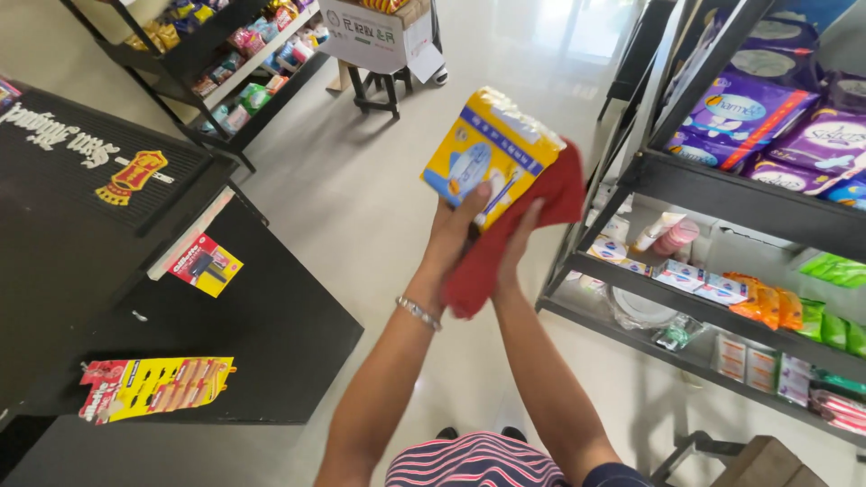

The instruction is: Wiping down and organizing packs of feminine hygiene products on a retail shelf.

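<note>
Gripping a soft yellow-and-blue plastic-wrapped pack (492,149), the left hand (456,230) is pinching its lower edge w/ thumb on the front face, a silver bracelet (418,313) sitting on that wrist. The right hand (516,243) is pressing a red cloth (505,239) against the back of the pack; the cloth is hanging down below both hands & poking out past the pack's right side. Whether the right fingers are closing round the cloth or just lying flat on it, can't tell: cloth is covering them. Both are being held up in the air, apart from the black metal shelf unit (722,194) off to the right of the hands. Judging by the grip: only one edge is being held, so rubbing hard could be twisting the slick pack loose & dropping it to the pale floor (361,207) below.
</note>
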